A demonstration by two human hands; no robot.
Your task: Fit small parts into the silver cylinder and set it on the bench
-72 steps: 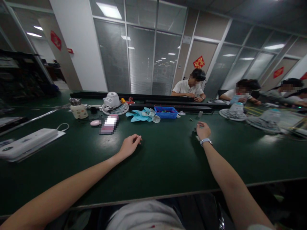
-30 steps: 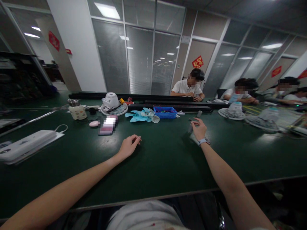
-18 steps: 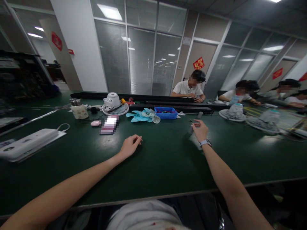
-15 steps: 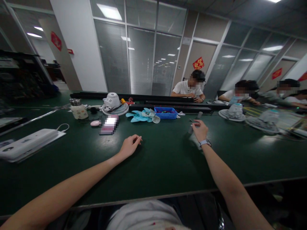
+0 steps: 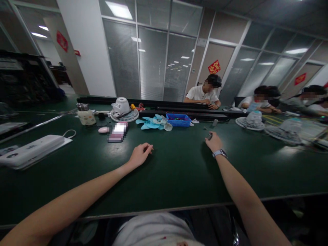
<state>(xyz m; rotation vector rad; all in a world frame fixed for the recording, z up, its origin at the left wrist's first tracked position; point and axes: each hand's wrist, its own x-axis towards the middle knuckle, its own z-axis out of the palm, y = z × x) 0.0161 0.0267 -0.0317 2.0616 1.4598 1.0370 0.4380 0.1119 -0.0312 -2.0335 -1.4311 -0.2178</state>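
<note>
My left hand (image 5: 140,154) rests on the green table (image 5: 164,177), left of the middle. Its fingers are curled and pressed together, and whatever may be inside them is hidden. Farther right, my right hand (image 5: 214,141), with a watch on the wrist, is closed around a small grey piece (image 5: 209,136) that shows between thumb and fingers. Just beyond it lie a tiny thin piece (image 5: 205,128) and a small grey cylinder (image 5: 215,122). Light-blue fan blades (image 5: 151,122) and a blue tray (image 5: 178,120) of small parts sit farther back, between the hands.
At the left are a white device (image 5: 36,150), a jar (image 5: 86,115), a phone (image 5: 118,132) and a white fan part (image 5: 121,107). Black rails (image 5: 189,114) cross the back. More fan parts (image 5: 252,121) stand right. Several people sit at the far side.
My right hand has closed more, and a small grey piece now shows in its fingers. The blurred grey shape below that hand is gone. My left hand has hardly moved.
</note>
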